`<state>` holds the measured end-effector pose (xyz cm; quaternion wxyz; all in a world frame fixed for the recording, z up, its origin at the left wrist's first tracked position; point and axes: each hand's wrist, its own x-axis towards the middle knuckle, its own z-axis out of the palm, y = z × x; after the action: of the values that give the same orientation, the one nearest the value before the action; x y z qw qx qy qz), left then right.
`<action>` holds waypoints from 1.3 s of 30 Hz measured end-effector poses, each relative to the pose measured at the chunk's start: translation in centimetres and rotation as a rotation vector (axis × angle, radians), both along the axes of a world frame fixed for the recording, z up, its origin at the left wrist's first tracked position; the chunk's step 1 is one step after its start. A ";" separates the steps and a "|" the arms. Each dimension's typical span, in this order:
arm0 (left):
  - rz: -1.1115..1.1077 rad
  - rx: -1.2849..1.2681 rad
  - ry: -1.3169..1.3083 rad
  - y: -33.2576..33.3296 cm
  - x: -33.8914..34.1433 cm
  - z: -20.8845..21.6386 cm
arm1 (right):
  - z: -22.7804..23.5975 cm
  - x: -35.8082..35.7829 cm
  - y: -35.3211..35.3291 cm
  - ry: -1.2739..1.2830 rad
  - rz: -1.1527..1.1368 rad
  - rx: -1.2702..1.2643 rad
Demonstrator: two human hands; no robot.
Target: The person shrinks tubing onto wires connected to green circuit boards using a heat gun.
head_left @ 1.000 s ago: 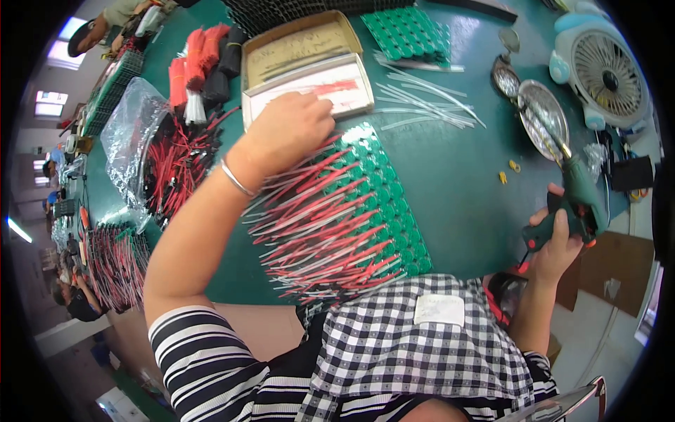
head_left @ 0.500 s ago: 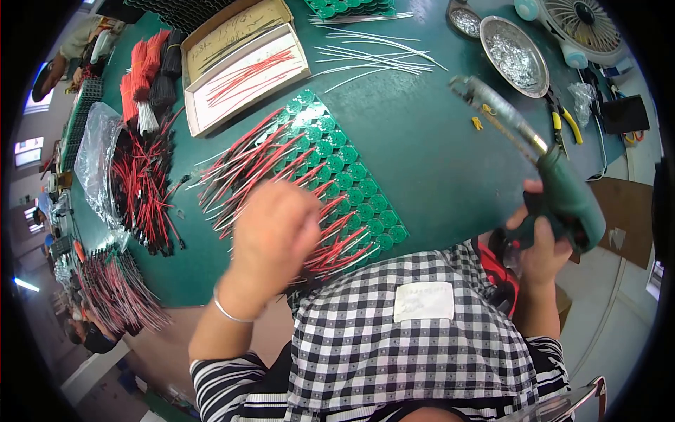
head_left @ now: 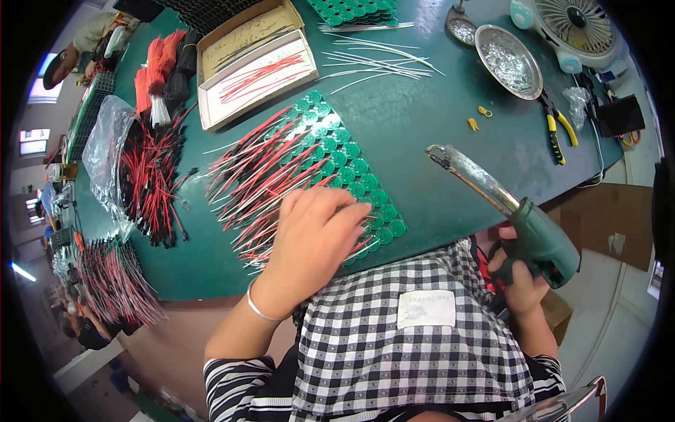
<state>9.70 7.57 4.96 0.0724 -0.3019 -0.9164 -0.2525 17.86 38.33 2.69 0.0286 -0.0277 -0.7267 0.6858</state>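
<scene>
My right hand [head_left: 522, 281] is wrapped round the grip of a green soldering gun [head_left: 547, 243]. Its long metal barrel points up and left over the table, tip apart from the boards. My left hand [head_left: 316, 232] reaches across the red, white and black wires [head_left: 264, 176] on a panel of round green circuit boards [head_left: 358, 167]. Its fingers are bent and close together on the wires at the panel's near part; the fingertips are partly hidden. A short red wire end shows beside them. Many wires fan out leftward from the panel.
Loose white wires [head_left: 383, 62] lie beyond the panel, beside a cardboard box [head_left: 309, 60] with red wires. At right are a metal dish of silvery bits [head_left: 508, 60], yellow-handled pliers [head_left: 555, 130] and a fan [head_left: 573, 28]. Wire bundles [head_left: 151, 179] lie left.
My left hand has moved right and down onto the wires by the boards. My right hand has lowered the soldering gun slightly and drawn it to the left.
</scene>
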 end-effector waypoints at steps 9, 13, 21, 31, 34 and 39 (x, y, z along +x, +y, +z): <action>-0.071 -0.096 0.055 -0.2 -1.4 -1.5 | -0.4 2.7 1.6 -0.118 0.252 0.096; -0.144 -0.244 0.061 -0.3 -2.3 -1.4 | -0.9 3.0 1.6 -0.202 0.322 0.207; -0.017 0.066 0.083 0.4 1.3 -2.0 | -1.5 2.6 1.4 -0.059 0.346 0.286; 0.158 0.053 0.142 1.4 2.3 -3.8 | -1.4 0.5 0.9 0.224 0.521 0.572; 0.159 0.039 0.119 1.5 2.3 -3.7 | -1.1 0.3 0.5 0.258 0.514 0.580; 0.164 0.029 0.104 1.5 1.9 -4.1 | -1.8 0.1 0.1 0.294 0.468 0.566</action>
<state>11.64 9.09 0.89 0.1449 -0.2373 -0.9293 -0.2431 17.94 38.42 0.86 -0.0182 0.2462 -0.8618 0.4430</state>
